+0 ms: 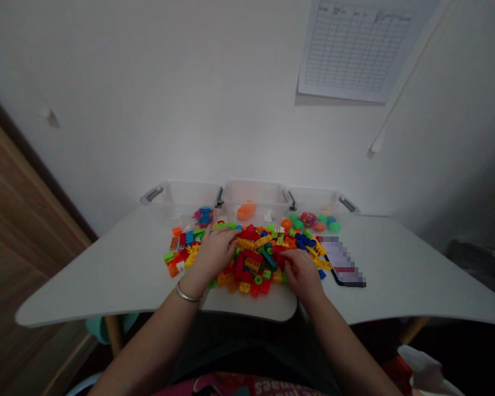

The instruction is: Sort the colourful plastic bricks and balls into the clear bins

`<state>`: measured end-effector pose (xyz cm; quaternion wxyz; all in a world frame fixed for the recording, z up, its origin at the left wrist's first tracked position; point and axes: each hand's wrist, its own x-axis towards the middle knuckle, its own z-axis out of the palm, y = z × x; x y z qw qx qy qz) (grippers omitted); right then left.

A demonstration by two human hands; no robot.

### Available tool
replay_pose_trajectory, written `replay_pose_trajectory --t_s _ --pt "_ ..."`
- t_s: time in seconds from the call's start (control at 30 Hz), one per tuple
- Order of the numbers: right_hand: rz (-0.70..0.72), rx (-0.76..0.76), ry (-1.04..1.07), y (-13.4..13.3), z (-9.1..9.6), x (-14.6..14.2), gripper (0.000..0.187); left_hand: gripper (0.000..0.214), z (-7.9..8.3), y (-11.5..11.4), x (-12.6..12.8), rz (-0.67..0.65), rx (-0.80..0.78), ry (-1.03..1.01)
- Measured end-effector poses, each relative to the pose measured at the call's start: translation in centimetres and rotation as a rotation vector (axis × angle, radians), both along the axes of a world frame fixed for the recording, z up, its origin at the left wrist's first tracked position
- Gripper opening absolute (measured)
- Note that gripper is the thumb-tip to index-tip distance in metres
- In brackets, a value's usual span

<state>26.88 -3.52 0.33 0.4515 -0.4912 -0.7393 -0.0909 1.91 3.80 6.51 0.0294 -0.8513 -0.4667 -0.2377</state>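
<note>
A heap of colourful toy building bricks (pixel 253 258) covers the middle of the white table. My left hand (pixel 216 250), with a silver bangle at the wrist, lies over the left side of the heap, its fingers stretched out and thumb apart. On the right side, my right hand (pixel 303 272) has its fingers curled in at the heap's edge. Its fingertips are beside a red brick (pixel 279 251); whatever they hold is hidden. Blue bricks (pixel 305 241) and yellow bricks (pixel 322 264) lie just beyond and to the right of that hand.
Three clear bins stand along the wall: the left bin (pixel 190 191) holds blue and pink pieces, the middle bin (pixel 256 190) an orange piece, the right bin (pixel 315 195) several coloured balls. A phone (pixel 344 261) lies right of the heap. A printed sheet (pixel 350 55) hangs above.
</note>
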Motion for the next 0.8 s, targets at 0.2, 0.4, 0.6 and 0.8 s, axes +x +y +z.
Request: replay_pose_trajectory --t_s 0.2,0.4,0.6,0.8 --pt "-0.014 -0.002 0.005 0.1 -0.1 0.1 0.021 0.041 -0.9 -0.1 1.2 -0.003 0.045 0.052" --pt "-0.014 -0.008 -0.001 0.2 -0.1 0.3 0.022 0.046 -1.2 0.1 1.2 0.012 0.040 0.105" --pt "-0.010 -0.015 -0.001 0.2 -0.2 0.3 0.022 0.038 -1.0 -0.1 0.9 0.039 0.045 0.109" --pt "-0.003 -0.025 0.001 0.2 0.0 0.2 0.023 0.032 -0.8 0.1 1.0 0.067 0.048 0.112"
